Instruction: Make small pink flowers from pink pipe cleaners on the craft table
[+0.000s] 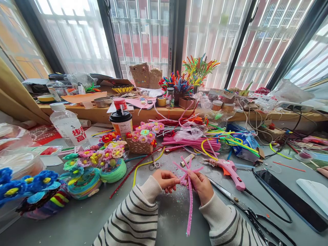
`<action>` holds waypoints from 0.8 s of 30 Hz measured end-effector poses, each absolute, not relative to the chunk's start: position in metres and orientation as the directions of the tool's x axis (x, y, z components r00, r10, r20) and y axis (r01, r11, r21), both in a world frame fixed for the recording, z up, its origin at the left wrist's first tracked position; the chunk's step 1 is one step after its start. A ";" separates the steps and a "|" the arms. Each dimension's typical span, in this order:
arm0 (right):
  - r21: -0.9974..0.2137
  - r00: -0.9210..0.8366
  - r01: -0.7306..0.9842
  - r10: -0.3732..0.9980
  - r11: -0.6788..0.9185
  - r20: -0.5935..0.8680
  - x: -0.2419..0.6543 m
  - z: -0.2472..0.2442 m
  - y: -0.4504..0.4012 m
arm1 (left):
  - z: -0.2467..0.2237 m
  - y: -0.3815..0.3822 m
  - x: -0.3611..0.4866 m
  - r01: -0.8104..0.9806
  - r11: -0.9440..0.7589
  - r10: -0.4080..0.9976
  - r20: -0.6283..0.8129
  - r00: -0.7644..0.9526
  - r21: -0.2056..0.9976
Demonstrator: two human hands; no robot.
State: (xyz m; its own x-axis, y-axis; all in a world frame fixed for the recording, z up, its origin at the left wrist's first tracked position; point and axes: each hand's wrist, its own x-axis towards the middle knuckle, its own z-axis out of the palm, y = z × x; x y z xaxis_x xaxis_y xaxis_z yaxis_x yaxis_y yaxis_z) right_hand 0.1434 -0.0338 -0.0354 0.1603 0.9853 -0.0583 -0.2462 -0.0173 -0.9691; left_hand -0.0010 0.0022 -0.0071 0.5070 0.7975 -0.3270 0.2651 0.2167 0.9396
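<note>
Several pink pipe cleaners [190, 200] cross in a star shape above the grey table, one long stem hanging down toward me. My right hand [202, 187] is closed around them near their crossing, thumb on top. From the left, my left hand [166, 181] pinches the curled lower-left part of the same pink pipe cleaners with thumb and forefinger. The exact hold at those fingertips is partly hidden. Beside my right hand lie a pink glue gun [229, 170] and large open scissors [238, 201]. Small scissors [154, 164] rest just beyond my left hand.
Pipe-cleaner flower pots [112, 169] crowd the left, near a plastic bottle [68, 126] and a lidded cup [121, 123]. Bundled pink pipe cleaners [192, 144] lie ahead. A phone [292, 198] and cables are on the right. Part of another hand [323, 171] shows at the right edge.
</note>
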 end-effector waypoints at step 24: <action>-0.919 0.150 -0.393 0.985 -0.021 -0.087 0.147 -0.034 -0.032 | 0.002 0.004 -0.001 0.076 0.233 0.902 -0.244 0.357 0.970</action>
State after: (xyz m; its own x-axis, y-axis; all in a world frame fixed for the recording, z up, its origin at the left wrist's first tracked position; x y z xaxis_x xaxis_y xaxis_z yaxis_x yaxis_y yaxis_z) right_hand 0.1466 -0.0319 -0.0336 0.1503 0.9848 -0.0871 -0.3926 -0.0214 -0.9194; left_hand -0.0007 0.0041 0.0021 0.3571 0.9016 -0.2442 0.0755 0.2327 0.9696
